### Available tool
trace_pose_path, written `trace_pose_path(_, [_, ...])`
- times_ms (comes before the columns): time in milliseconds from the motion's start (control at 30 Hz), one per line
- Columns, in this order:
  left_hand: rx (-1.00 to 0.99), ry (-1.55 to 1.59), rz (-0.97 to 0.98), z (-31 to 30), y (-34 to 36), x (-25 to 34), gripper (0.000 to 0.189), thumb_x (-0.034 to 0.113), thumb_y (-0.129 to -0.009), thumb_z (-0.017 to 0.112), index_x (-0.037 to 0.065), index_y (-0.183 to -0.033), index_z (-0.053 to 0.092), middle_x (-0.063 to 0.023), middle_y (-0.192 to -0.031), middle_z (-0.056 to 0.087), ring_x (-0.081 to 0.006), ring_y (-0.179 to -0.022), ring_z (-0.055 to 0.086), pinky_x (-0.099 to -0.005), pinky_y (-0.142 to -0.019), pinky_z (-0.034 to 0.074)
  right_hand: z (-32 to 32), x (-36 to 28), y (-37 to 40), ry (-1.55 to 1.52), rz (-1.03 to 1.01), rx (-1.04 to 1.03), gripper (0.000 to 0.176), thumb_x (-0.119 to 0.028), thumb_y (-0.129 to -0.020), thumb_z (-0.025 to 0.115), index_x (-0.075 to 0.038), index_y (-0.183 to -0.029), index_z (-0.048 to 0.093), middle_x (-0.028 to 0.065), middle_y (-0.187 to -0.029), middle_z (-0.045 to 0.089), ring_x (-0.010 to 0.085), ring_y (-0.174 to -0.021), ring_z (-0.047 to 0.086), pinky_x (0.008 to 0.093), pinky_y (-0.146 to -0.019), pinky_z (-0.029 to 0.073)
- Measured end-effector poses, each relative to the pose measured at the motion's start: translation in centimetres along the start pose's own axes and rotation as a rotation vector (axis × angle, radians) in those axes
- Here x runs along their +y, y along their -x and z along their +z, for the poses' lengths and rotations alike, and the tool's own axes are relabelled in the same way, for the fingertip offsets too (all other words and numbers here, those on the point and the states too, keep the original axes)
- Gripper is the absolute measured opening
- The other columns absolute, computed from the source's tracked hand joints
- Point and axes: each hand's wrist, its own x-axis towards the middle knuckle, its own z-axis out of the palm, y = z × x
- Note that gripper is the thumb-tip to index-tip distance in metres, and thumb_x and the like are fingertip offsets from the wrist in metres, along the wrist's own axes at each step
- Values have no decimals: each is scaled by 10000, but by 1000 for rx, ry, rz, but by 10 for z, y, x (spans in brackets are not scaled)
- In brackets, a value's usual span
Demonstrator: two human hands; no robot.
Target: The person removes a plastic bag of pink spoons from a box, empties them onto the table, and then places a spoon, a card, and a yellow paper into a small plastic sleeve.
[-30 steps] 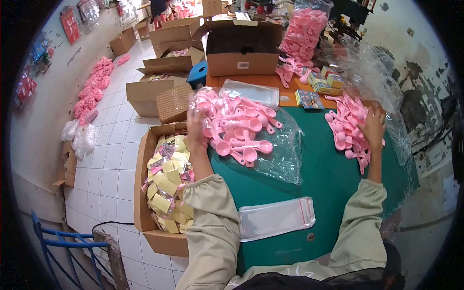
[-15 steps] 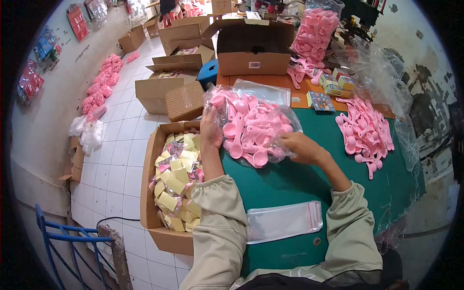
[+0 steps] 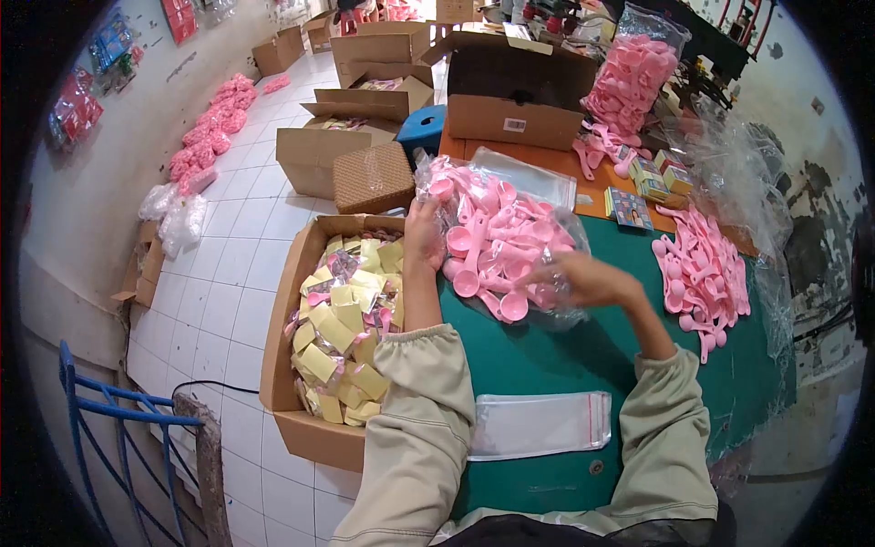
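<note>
A: Where is the bag of spoons sitting?

B: The clear bag [image 3: 571, 235] is lying on the green tabletop [image 3: 538, 360], and pink spoons [image 3: 497, 232] are filling it.

A: What is the left hand [image 3: 425, 239] doing?

B: It is touching the bag's left side. Plastic and spoons are hiding some fingers, so I can't tell whether it is clamping or just pressing.

A: And the right hand [image 3: 576, 278]?

B: It is reaching across to the bag's right side, fingers bunching together on the plastic. They're blurring a little.

A: What else is lying around?

B: A loose spoon pile [image 3: 702, 273] is spreading well to the right of the bag. Flat clear sleeves [image 3: 538, 427] are lying nearer the person, between the two forearms. Small printed boxes [image 3: 649, 180] are standing on the orange surface [image 3: 594, 187], behind the green.

A: And on the left?

B: An open carton [image 3: 314, 438] is sitting beside the table, holding packets with yellow cards [image 3: 333, 328].
</note>
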Motion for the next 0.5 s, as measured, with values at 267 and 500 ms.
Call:
trace_pose_path(267, [41,22,1,2,3,0,305,96,-868,510,28,-1163,473,-83,-1081,565,-193,-950,570,-332,-845,464,50,-16,1,315,125,99,493,-174,-705,648,-107,-1159,468,163,-1190,470,362,-1092,468,460,-910,381])
trace_pose_path(500, [18,-9,-11,-2,4,1,318,111,-868,511,31,-1172,463,-84,-1091,563,-202,-970,570,-353,-839,474,58,-15,13,264,62,235,492,-107,-720,623,-101,-1185,462,141,-1083,565,300,-1029,533,425,-913,382])
